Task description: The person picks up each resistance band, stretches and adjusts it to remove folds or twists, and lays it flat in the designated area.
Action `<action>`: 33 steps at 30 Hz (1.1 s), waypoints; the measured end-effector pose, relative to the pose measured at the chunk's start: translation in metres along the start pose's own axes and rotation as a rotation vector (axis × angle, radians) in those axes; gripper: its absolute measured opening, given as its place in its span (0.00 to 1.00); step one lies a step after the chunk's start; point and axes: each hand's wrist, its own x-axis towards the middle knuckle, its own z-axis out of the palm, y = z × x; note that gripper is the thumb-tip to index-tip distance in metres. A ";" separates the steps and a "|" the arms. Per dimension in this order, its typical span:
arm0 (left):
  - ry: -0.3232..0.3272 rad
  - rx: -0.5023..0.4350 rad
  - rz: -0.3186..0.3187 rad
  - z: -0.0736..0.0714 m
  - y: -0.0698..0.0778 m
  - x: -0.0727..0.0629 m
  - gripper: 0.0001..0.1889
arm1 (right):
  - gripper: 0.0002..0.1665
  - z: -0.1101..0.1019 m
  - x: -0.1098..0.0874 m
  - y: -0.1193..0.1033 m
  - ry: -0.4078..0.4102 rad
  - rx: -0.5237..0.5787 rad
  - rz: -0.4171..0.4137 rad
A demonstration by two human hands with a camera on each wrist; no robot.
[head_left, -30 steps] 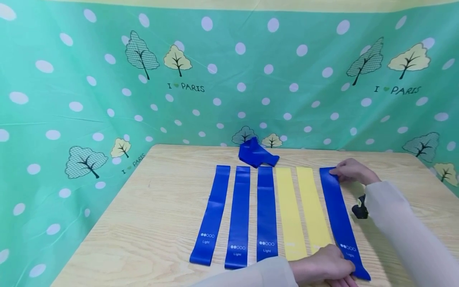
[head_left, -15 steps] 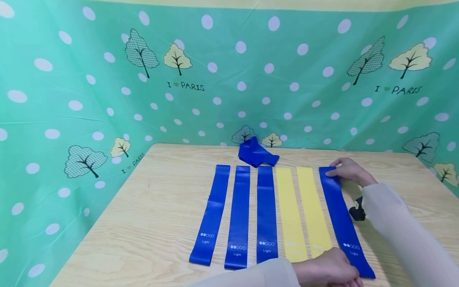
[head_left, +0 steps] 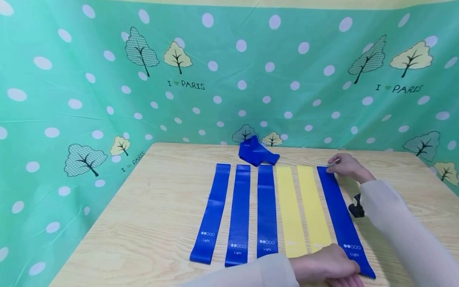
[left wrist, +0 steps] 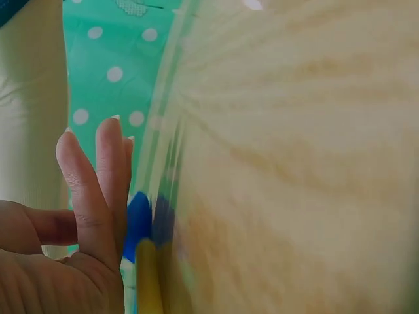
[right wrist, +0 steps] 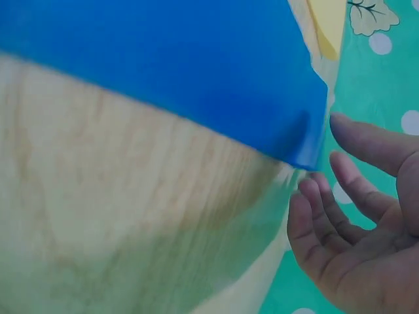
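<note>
A blue resistance band marked "Light" lies flattened at the right end of a row of bands. At its far end is my right hand, thumb at the band's corner. The right wrist view shows the right hand's fingers loosely bent and apart beside the blue band, gripping nothing. My left hand rests at the band's near end, its fingers partly hidden in the head view. In the left wrist view, the left hand's fingers are extended and spread.
Two yellow bands lie left of that band, then three blue bands. A crumpled blue band sits at the back of the wooden table. A dark device is at the right wrist. Green dotted cloth hangs behind.
The rightmost blue band's near end has shifted slightly right, its far end slightly left. My right hand has moved a little back and loosened from the band's far edge.
</note>
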 end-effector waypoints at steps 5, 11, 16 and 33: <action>-0.012 0.007 0.073 -0.012 0.001 -0.001 0.16 | 0.24 0.002 0.003 -0.007 0.044 0.000 -0.014; -0.059 -0.029 0.145 -0.031 0.005 0.000 0.14 | 0.23 0.014 0.013 -0.024 0.056 0.019 -0.006; -0.002 0.000 0.240 -0.049 0.008 -0.003 0.11 | 0.21 0.024 0.020 -0.043 0.029 0.055 -0.044; 0.324 0.043 0.282 -0.134 0.025 0.000 0.06 | 0.27 0.063 0.044 -0.093 -0.030 0.102 -0.089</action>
